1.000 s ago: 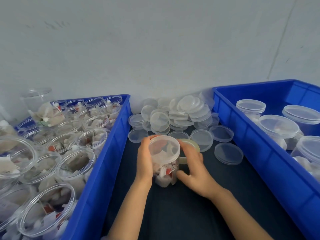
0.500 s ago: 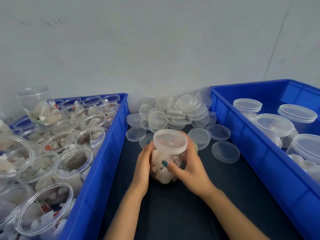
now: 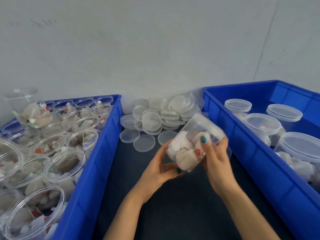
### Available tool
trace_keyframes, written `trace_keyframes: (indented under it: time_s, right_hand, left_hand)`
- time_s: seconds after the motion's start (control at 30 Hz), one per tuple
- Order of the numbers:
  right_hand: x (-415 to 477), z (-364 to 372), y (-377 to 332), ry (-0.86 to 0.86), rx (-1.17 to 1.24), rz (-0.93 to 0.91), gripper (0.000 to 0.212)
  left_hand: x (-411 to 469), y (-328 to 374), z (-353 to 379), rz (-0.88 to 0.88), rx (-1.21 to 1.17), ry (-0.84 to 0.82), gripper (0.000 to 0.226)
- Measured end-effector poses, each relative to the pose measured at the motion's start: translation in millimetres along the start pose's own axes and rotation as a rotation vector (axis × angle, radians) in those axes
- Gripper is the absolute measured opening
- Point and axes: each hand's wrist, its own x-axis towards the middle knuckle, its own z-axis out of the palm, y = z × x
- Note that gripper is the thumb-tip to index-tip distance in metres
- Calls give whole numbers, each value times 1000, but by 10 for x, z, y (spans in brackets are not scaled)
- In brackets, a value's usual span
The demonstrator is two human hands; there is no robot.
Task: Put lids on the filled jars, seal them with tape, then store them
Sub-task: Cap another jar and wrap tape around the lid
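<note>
surface: dark tabletop (image 3: 181, 213) | on it: left blue crate (image 3: 97, 161), right blue crate (image 3: 251, 153), clear lids (image 3: 155, 116) heaped between

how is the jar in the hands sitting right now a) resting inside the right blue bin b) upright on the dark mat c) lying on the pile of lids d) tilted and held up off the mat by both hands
D: the filled jar is tilted, top end toward the right bin, with the left hand gripping its base and the right hand gripping its side, above the dark mat.

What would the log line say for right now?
phase: lidding | jar: tilted, lid on | left hand: holds base | right hand: grips side | right bin: lidded jars | left bin: open jars
</note>
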Motion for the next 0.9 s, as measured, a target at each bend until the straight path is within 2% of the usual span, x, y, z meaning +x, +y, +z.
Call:
trace_keyframes:
  time_s: [0.1, 0.3, 0.47, 0.53, 0.67, 0.77, 0.9]
  right_hand:
    - [-95, 111, 165, -30, 16, 83, 86]
    - [-84, 121, 236, -96, -58, 74, 87]
    - [-181, 43, 68, -78, -303, -169, 81]
    - [-209, -18, -111, 32, -406, -289, 83]
    - [-164, -363, -569, 417, -569, -493, 91]
    - [-88, -679, -901, 633, -645, -378, 118]
    - [-45, -922, -1019, 677, -701, -236, 102]
  left_hand:
    - [2, -71, 11, -19, 123, 56, 80]
    - [27, -99, -88, -114, 263, 152, 61]
    - [19, -111, -73, -144, 295, 152, 47]
    - [24, -120, -67, -133, 288, 152, 46]
    - [45, -128, -63, -136, 335, 132, 44]
    - [53, -143, -52, -143, 361, 126, 44]
    - [50, -145, -41, -151, 357, 129, 41]
